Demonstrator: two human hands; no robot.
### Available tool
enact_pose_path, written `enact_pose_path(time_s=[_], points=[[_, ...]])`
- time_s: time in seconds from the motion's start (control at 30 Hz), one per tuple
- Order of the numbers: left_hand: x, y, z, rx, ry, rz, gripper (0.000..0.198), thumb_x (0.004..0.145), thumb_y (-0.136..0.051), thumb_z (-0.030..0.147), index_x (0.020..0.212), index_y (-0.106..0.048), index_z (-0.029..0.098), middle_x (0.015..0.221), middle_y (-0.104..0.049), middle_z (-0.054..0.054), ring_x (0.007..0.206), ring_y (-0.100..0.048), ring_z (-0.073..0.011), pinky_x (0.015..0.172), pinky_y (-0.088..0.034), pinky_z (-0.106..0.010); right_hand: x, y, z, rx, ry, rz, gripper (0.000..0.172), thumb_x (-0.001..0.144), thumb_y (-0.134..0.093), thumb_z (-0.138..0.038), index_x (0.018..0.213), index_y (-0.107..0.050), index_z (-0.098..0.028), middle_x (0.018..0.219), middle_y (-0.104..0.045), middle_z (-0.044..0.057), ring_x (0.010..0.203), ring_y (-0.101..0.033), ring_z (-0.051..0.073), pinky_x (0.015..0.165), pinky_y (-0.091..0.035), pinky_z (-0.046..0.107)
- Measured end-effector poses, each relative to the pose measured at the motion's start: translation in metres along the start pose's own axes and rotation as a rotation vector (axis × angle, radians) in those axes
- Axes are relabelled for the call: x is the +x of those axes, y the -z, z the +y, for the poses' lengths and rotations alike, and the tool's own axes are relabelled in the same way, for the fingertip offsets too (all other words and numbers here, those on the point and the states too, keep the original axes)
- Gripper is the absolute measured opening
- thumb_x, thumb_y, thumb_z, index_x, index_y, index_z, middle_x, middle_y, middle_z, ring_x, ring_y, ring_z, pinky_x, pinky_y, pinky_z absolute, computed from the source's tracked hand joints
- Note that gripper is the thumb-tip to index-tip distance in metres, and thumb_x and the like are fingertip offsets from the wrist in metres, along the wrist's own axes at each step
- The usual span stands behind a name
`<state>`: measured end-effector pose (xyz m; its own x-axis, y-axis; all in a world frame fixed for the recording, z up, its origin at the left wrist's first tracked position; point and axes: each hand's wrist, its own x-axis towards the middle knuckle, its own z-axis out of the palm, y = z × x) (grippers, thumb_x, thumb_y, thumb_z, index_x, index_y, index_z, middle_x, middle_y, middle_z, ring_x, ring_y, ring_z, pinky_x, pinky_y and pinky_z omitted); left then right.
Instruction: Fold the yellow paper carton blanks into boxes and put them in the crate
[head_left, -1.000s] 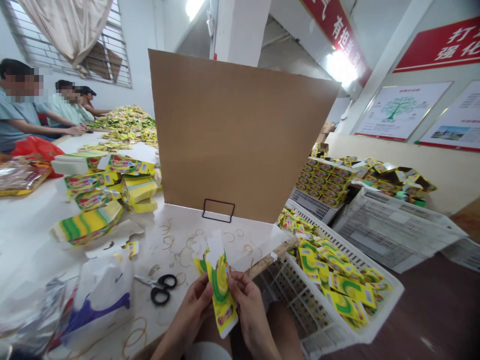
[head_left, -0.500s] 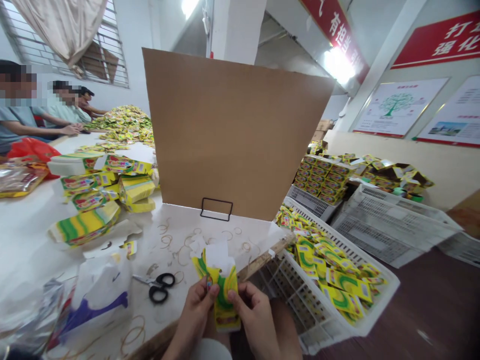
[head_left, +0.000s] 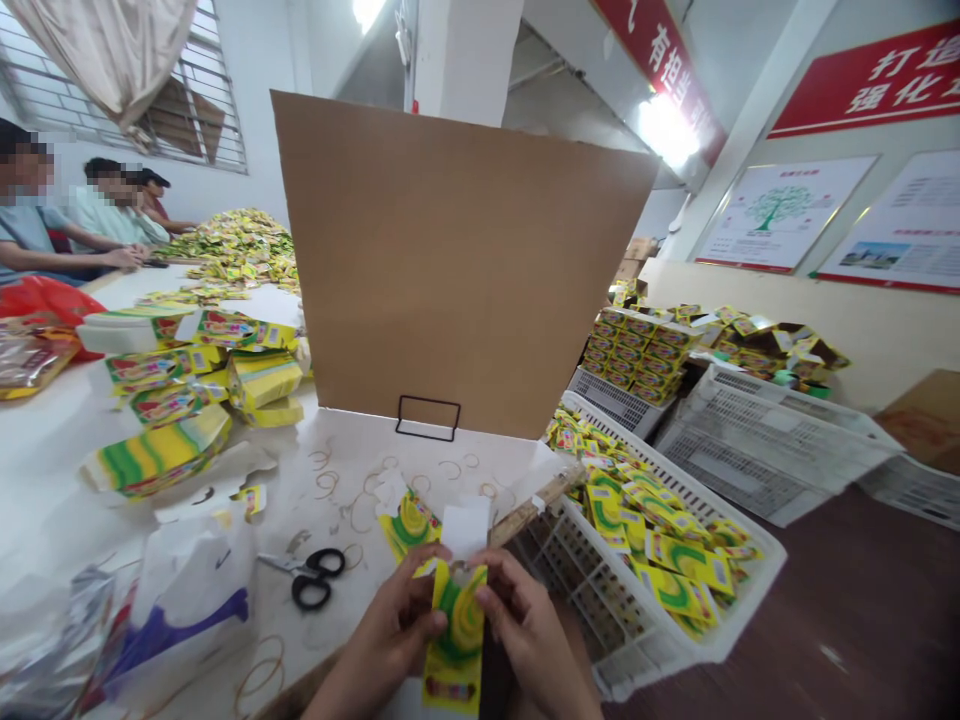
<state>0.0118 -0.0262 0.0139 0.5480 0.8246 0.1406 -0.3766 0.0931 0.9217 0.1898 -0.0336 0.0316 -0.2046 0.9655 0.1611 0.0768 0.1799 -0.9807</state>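
Pinching yellow packet (head_left: 457,645), white crate (head_left: 750,600) (packets (head_left: 656,535) inside)

far up-left of the left hand (head_left: 390,638), a barred window (head_left: 219,100) with a bunched curtain (head_left: 112,50). straight ahead, a white pillar (head_left: 465,50). right of the right hand (head_left: 532,632), dark red floor (head_left: 862,620), a cream wall (head_left: 885,340) with posters (head_left: 784,215), red banners (head_left: 877,80), a glaring lamp (head_left: 664,125).

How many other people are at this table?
3, all far left along the table: nearest person at the picture's edge, second person beside, third person behind, partly hidden. More may be out of view.
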Motion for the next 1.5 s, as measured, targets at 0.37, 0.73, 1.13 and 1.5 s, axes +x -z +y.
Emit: enact_pose_path(time_s=[0.37,0.73,1.13,1.5], points=[[0.003,-0.011,-0.002,0.137,-0.006,0.047,0.06,0.082,-0.062,0.034,0.133,-0.034,0.018,0.116,-0.059,-0.016,0.105,-0.058,-0.0274,0.087,-0.046,-0.036,-0.004,0.005,-0.009,-0.044,0.074,0.145,0.035,0.09,-0.05,-0.037,0.12,-0.055,-0.021,0.106,-0.062,0.009,0.097,-0.059,0.018,0.087,-0.047,0.028],[0.006,-0.016,-0.006,0.223,0.037,0.111,0.05,0.085,-0.055,0.023,0.131,-0.039,0.016,0.137,-0.045,-0.015,0.12,-0.049,-0.0245,0.098,-0.041,-0.035,-0.001,0.01,-0.008,-0.394,-0.167,0.063,0.032,0.082,-0.055,-0.029,0.112,-0.056,-0.016,0.073,-0.063,0.003,0.071,-0.061,0.019,0.066,-0.044,0.027],[0.014,-0.021,-0.005,0.068,0.066,0.139,0.053,0.079,-0.065,0.028,0.123,-0.041,0.012,0.116,-0.06,-0.018,0.094,-0.064,-0.0236,0.083,-0.05,-0.037,-0.002,0.012,0.004,-0.247,-0.012,0.08,0.033,0.088,-0.051,-0.041,0.111,-0.062,-0.02,0.11,-0.062,0.009,0.101,-0.058,0.02,0.087,-0.046,0.03],[0.005,0.049,-0.027,1.091,0.103,0.524,0.045,0.08,-0.046,0.03,0.113,-0.061,0.002,0.121,-0.057,-0.022,0.116,-0.051,-0.0323,0.103,-0.035,-0.047,0.075,0.057,0.042,-0.206,-0.013,0.636,0.056,0.071,-0.057,-0.053,0.112,-0.055,-0.014,0.103,-0.062,0.013,0.087,-0.06,0.023,0.08,-0.047,0.037]])
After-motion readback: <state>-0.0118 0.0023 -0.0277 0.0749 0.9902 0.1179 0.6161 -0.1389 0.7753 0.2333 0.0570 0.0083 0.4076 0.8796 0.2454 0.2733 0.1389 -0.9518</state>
